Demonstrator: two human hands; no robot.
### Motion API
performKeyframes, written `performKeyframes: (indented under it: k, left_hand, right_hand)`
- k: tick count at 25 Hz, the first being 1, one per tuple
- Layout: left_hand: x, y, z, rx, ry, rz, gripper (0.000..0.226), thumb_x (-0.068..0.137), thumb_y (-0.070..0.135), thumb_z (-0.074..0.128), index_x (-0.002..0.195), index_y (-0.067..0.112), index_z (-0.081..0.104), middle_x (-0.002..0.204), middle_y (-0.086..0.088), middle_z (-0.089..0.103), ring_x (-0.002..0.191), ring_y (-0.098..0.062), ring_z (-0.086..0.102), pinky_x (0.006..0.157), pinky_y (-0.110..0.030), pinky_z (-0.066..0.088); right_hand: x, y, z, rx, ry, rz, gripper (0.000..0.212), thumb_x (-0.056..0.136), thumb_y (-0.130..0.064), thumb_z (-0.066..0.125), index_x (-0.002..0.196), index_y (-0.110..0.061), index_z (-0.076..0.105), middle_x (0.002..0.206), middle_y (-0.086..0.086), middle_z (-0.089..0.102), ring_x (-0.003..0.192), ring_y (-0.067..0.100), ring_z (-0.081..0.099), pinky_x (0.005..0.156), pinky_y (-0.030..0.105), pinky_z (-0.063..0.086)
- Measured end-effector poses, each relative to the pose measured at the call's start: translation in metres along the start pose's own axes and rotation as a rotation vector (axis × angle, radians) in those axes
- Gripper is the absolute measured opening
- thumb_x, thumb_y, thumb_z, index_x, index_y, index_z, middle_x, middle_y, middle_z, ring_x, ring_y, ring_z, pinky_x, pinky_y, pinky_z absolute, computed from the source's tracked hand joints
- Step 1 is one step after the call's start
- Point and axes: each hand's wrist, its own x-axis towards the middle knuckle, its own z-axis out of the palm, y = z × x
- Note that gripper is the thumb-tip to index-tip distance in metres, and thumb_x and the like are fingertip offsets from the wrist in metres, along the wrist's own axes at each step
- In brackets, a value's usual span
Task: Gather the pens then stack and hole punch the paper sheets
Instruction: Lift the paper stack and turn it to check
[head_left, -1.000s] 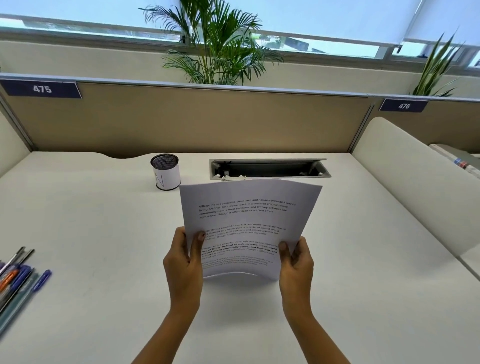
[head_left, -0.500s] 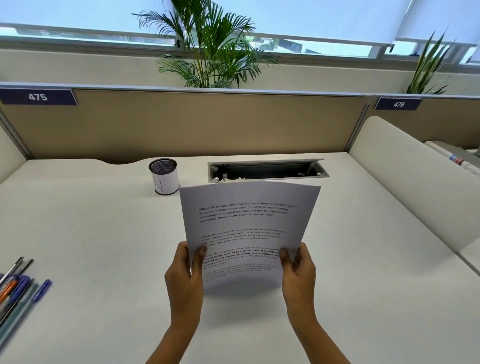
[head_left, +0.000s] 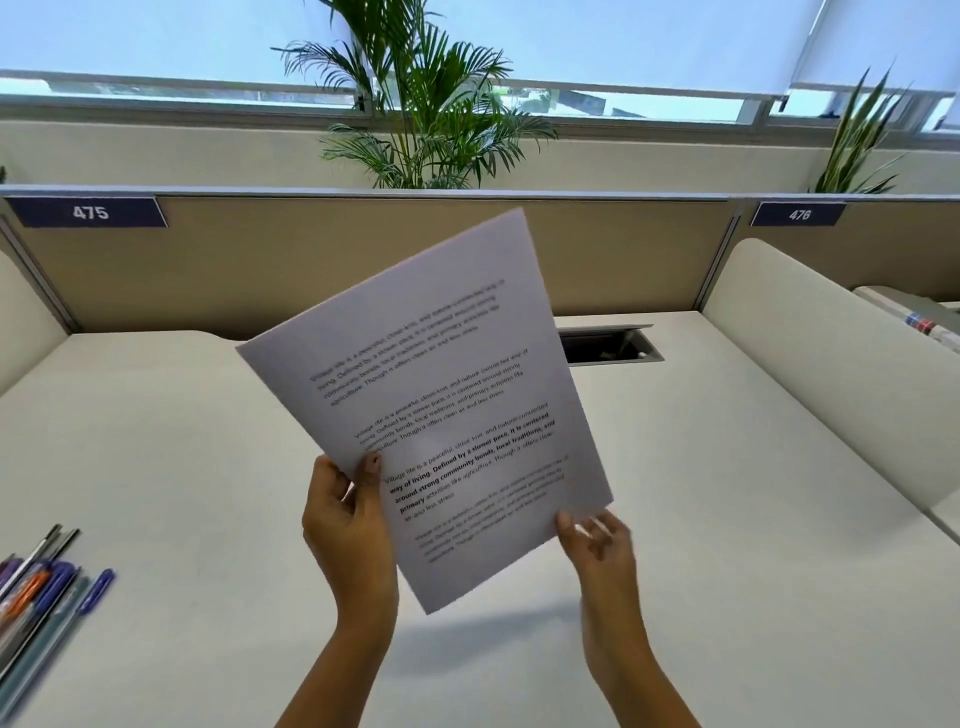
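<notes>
Sheets: paper sheets (head_left: 441, 395) held tilted in the air above the desk (head_left: 727, 519)
Left hand (head_left: 348, 535): pinches the stack's left edge, thumb on the printed face
Right hand (head_left: 597, 545): blurred at the lower right corner; grip cannot be told
Handling: light, floppy, likely to fan apart; best taken by opposite edges
Pens (head_left: 41, 597): lying together, desk's left

White desk (head_left: 182, 467). Beige partition (head_left: 311, 260) along its back, with navy plates 475 (head_left: 89, 212) and 476 (head_left: 798, 214) at the top rail. Open cable hatch (head_left: 613, 345) at the desk's rear. Palm (head_left: 426, 104) and spiky plant (head_left: 852, 145) beyond, under lowered blinds (head_left: 623, 36). Rounded cream divider (head_left: 831, 374) on the right.
</notes>
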Motion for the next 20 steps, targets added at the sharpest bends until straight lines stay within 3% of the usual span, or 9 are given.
performKeyframes:
  k: [2, 4, 7, 12, 15, 17, 20]
  left_hand:
    - [-0.004, 0.000, 0.005, -0.150, -0.007, -0.120, 0.012, 0.092, 0.020, 0.056, 0.090, 0.031, 0.060, 0.086, 0.017, 0.071, 0.076, -0.004, 0.066, 0.063, -0.018, 0.054]
    - [-0.008, -0.004, 0.005, -0.284, -0.050, -0.239, 0.016, 0.092, 0.017, 0.055, 0.100, 0.029, 0.062, 0.094, 0.013, 0.073, 0.084, -0.007, 0.068, 0.068, -0.020, 0.056]
    - [-0.007, -0.009, -0.005, -0.421, -0.142, -0.320, 0.027, 0.087, 0.014, 0.055, 0.113, 0.021, 0.060, 0.100, 0.009, 0.074, 0.093, -0.010, 0.069, 0.075, -0.026, 0.058]
    - [0.037, -0.014, -0.054, -0.511, -0.170, -0.338, 0.021, 0.094, 0.026, 0.044, 0.101, 0.020, 0.063, 0.093, 0.005, 0.073, 0.082, -0.011, 0.070, 0.066, -0.024, 0.058]
    - [0.062, -0.005, -0.083, -0.219, -0.402, -0.291, 0.020, 0.093, 0.031, 0.049, 0.096, 0.031, 0.068, 0.104, 0.000, 0.072, 0.081, -0.013, 0.069, 0.060, -0.025, 0.056]
    - [0.062, -0.002, -0.083, 0.072, -0.543, -0.170, 0.013, 0.089, 0.032, 0.057, 0.097, 0.035, 0.066, 0.096, 0.007, 0.074, 0.080, -0.013, 0.069, 0.062, -0.024, 0.058]
    - [0.048, -0.005, -0.066, 0.219, -0.419, 0.014, 0.011, 0.083, 0.036, 0.063, 0.093, 0.033, 0.064, 0.089, 0.019, 0.073, 0.080, -0.014, 0.069, 0.065, -0.025, 0.058]
  right_hand:
    - [-0.007, 0.003, 0.007, 0.127, -0.219, 0.051, 0.058, 0.075, -0.050, 0.071, 0.118, -0.014, 0.056, 0.116, 0.002, 0.067, 0.108, 0.015, 0.062, 0.100, 0.035, 0.045]
    - [-0.009, -0.002, 0.014, 0.237, -0.314, 0.026, 0.036, 0.092, -0.027, 0.059, 0.124, -0.011, 0.056, 0.122, 0.004, 0.067, 0.113, 0.019, 0.062, 0.102, 0.037, 0.045]
    - [-0.003, -0.014, 0.016, 0.262, -0.264, -0.072, 0.029, 0.095, -0.009, 0.051, 0.123, -0.009, 0.059, 0.119, 0.005, 0.069, 0.112, 0.021, 0.063, 0.097, 0.034, 0.051]
    - [0.017, -0.029, -0.009, 0.070, -0.133, -0.207, 0.019, 0.093, -0.004, 0.053, 0.108, -0.008, 0.065, 0.108, 0.006, 0.073, 0.104, 0.026, 0.067, 0.092, 0.039, 0.053]
    - [0.025, -0.033, -0.024, -0.064, -0.092, -0.252, 0.019, 0.094, -0.003, 0.052, 0.102, -0.012, 0.067, 0.101, 0.000, 0.074, 0.097, 0.022, 0.069, 0.085, 0.033, 0.056]
    - [0.025, -0.032, -0.026, -0.115, -0.089, -0.277, 0.021, 0.094, -0.004, 0.052, 0.099, -0.017, 0.067, 0.096, -0.006, 0.075, 0.089, 0.014, 0.070, 0.078, 0.027, 0.056]
    - [0.026, -0.028, -0.019, -0.183, -0.048, -0.329, 0.023, 0.096, -0.004, 0.050, 0.093, -0.021, 0.066, 0.093, -0.005, 0.073, 0.079, 0.005, 0.067, 0.067, 0.021, 0.054]
